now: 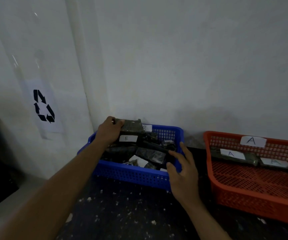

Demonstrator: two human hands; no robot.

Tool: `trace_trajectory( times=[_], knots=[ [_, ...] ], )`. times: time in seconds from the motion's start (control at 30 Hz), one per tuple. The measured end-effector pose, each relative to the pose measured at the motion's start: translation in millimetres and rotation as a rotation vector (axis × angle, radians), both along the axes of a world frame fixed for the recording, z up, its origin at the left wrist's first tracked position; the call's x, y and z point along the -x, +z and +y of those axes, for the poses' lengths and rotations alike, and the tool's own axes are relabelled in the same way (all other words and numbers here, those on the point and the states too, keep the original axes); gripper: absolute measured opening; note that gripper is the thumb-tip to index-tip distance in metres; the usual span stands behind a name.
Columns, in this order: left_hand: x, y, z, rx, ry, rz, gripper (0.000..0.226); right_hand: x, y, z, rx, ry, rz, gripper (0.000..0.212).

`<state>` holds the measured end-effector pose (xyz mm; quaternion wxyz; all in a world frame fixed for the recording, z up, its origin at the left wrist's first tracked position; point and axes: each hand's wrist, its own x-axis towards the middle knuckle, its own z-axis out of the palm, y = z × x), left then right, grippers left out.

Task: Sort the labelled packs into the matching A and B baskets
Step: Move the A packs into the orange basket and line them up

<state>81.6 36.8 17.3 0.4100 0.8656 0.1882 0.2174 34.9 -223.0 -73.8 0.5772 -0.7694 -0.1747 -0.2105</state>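
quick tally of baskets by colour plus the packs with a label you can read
blue basket: 1
red basket: 1
A packs in the red basket: 2
B pack held in the left hand: 1
total: 5

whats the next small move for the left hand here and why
Probably lower the left hand and let go of the pack into the blue basket. Its label looks like a B, it is held over that basket's far corner, and the red basket carries the A tags. The right hand hovers open nearby.
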Motion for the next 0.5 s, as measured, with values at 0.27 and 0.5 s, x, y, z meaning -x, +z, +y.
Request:
trace_trajectory(
  times=[0.27, 0.5],
  knots=[
    [-14, 4, -51, -0.636, -0.013, -0.553, 0.016, -3, -12, -8, -0.245, 0.162, 0.062, 0.057],
    [-44, -21, -102, -0.682, -0.573, 0.307, 0.029, -10, -20, -12, -0.440, 0.311, 0.207, 0.067]
  ],
)
